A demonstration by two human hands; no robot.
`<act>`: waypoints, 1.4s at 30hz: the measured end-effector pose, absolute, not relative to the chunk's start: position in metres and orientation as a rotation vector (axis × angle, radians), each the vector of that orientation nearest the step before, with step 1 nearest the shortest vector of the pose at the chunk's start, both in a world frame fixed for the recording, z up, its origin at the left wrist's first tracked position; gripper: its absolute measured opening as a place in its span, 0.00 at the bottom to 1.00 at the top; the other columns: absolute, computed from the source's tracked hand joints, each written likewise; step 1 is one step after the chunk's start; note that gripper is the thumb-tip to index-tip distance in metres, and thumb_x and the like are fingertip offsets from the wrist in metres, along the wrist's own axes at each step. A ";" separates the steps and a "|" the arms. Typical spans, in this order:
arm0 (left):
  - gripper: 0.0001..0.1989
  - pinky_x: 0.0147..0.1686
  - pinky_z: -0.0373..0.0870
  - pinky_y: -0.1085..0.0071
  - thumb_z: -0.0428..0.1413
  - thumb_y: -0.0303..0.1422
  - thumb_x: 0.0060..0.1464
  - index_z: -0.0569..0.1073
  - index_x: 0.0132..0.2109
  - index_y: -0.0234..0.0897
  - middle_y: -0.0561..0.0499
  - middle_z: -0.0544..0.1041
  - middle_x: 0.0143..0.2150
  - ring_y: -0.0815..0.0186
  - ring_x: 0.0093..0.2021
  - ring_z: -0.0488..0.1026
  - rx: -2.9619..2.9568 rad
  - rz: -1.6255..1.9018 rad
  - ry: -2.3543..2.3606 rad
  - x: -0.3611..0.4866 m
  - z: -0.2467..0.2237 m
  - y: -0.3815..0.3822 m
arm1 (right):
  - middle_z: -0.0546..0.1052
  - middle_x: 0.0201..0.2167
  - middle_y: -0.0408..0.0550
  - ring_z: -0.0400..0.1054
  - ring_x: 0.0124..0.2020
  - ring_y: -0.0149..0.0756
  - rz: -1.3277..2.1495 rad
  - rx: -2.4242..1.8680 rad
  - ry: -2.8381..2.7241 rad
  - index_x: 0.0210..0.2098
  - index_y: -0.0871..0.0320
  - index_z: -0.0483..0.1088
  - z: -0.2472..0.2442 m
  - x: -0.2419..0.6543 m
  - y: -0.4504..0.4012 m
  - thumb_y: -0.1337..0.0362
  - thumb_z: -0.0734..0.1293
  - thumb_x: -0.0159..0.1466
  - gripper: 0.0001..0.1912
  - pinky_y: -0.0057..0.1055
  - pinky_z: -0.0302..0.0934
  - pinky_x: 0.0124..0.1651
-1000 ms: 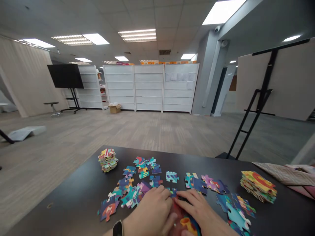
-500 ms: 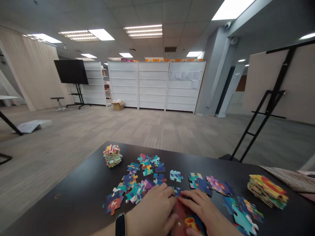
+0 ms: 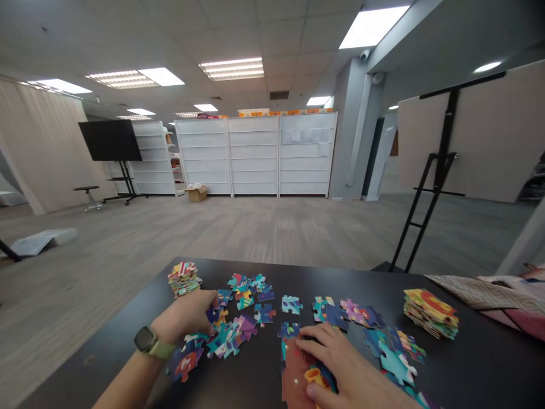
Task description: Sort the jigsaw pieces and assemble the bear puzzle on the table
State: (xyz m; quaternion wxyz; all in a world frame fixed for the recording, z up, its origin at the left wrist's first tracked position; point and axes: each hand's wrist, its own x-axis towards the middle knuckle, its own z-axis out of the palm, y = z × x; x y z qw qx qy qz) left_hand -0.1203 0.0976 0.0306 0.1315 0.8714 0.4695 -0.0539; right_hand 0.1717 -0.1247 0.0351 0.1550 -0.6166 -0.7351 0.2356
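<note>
My left hand [image 3: 188, 313], with a watch on its wrist, reaches over the puzzle pieces on the left; its fingertips bend down at a dark blue and orange piece [image 3: 220, 316], and whether they grip it is hidden. My right hand [image 3: 336, 363] lies with fingers apart on a joined reddish-brown puzzle section [image 3: 293, 369] near the front edge. A blue leaf-patterned piece [image 3: 289, 329] adjoins the top of that section. Teal and purple pieces [image 3: 232, 336] lie between my hands. Right of my right hand are more loose pieces [image 3: 394, 360].
A stack of pieces [image 3: 184, 278] stands at the black table's [image 3: 128, 341] back left, another stack [image 3: 431, 312] at the right. Patterned cloth [image 3: 481, 295] lies on the right edge. Beyond are a board stand [image 3: 426, 204], a screen [image 3: 110, 140] and white shelves [image 3: 253, 156].
My left hand has moved from the middle section to the pieces on the left. My right hand stays on the section. The view has shifted, uncovering more of the reddish-brown part.
</note>
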 end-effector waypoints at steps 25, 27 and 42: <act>0.05 0.39 0.67 0.72 0.58 0.34 0.62 0.73 0.36 0.39 0.51 0.76 0.36 0.64 0.37 0.72 2.192 0.680 0.357 -0.007 -0.008 -0.009 | 0.74 0.28 0.38 0.66 0.27 0.29 0.947 -1.423 -1.530 0.52 0.55 0.71 0.013 0.168 -0.119 0.64 0.69 0.58 0.21 0.24 0.59 0.30; 0.04 0.42 0.70 0.70 0.57 0.34 0.63 0.73 0.41 0.39 0.48 0.77 0.42 0.63 0.41 0.73 2.179 0.708 0.378 -0.005 -0.013 -0.011 | 0.72 0.27 0.38 0.64 0.26 0.28 0.907 -1.435 -1.454 0.52 0.56 0.72 0.008 0.174 -0.115 0.63 0.67 0.60 0.20 0.24 0.58 0.30; 0.20 0.67 0.53 0.53 0.61 0.31 0.57 0.74 0.55 0.53 0.52 0.72 0.58 0.56 0.57 0.67 2.621 0.247 0.356 -0.020 0.011 -0.017 | 0.75 0.26 0.40 0.68 0.29 0.33 0.327 -2.002 -1.585 0.31 0.56 0.72 -0.003 0.188 -0.104 0.67 0.68 0.55 0.04 0.28 0.58 0.35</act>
